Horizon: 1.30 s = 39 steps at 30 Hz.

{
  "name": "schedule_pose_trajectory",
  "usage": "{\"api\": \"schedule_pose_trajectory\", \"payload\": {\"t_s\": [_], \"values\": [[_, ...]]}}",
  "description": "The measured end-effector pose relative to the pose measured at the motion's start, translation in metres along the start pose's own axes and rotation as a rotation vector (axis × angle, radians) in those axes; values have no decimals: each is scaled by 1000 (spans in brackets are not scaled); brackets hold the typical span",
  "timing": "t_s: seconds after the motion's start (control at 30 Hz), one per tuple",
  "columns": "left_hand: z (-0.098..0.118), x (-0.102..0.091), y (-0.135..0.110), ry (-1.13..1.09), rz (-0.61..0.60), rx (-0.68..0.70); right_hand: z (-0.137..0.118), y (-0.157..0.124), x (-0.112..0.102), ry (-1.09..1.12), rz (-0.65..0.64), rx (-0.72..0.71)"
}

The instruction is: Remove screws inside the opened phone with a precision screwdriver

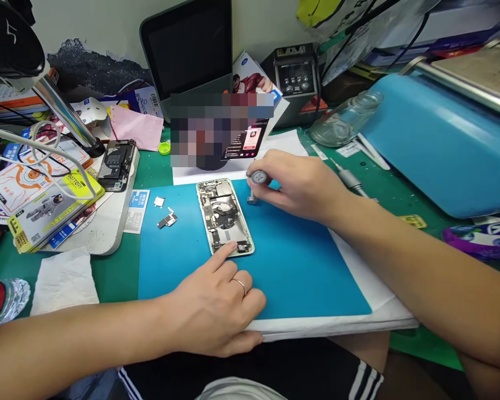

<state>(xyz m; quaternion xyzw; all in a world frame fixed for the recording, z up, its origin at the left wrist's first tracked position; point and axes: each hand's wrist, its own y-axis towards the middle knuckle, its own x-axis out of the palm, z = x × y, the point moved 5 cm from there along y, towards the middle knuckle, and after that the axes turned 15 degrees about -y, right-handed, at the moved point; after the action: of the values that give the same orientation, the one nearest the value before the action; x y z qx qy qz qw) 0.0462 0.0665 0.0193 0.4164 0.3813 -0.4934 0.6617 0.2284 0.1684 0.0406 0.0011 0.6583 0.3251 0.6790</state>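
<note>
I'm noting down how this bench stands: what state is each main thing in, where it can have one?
White-framed phone: opened, insides exposed, lying flat
Left hand: index finger on that phone's lower end
Right hand: closed around a grey-capped tool
Small metal plate: loose on the blue mat
Large display: screen dark
Small screen: lit

The phone (pixel 225 215) lies opened, slightly slanted, on the blue mat (pixel 300 266), pale-rimmed, inner parts bare. A round-capped grey tool (pixel 259 177), partly hidden, is held near its right edge.
</note>
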Motion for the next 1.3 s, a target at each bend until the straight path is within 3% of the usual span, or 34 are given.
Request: {"api": "schedule_pose_trajectory", "payload": {"t_s": [0.13,0.3,0.53,0.7,0.87,1.3], "values": [[1,0,0,3,-15,-3,0,-6,-18,147,290,96],[5,3,1,55,-80,-11,-11,-16,-24,402,466,82],[8,3,2,93,-101,-51,-40,-24,-22,539,461,8],[10,5,1,95,-135,-66,-54,-24,-16,661,388,44],[9,4,2,86,-117,-57,-64,-22,-17,787,442,-110],[8,2,3,88,-107,-54,-65,-23,-18,716,438,-216]]}}
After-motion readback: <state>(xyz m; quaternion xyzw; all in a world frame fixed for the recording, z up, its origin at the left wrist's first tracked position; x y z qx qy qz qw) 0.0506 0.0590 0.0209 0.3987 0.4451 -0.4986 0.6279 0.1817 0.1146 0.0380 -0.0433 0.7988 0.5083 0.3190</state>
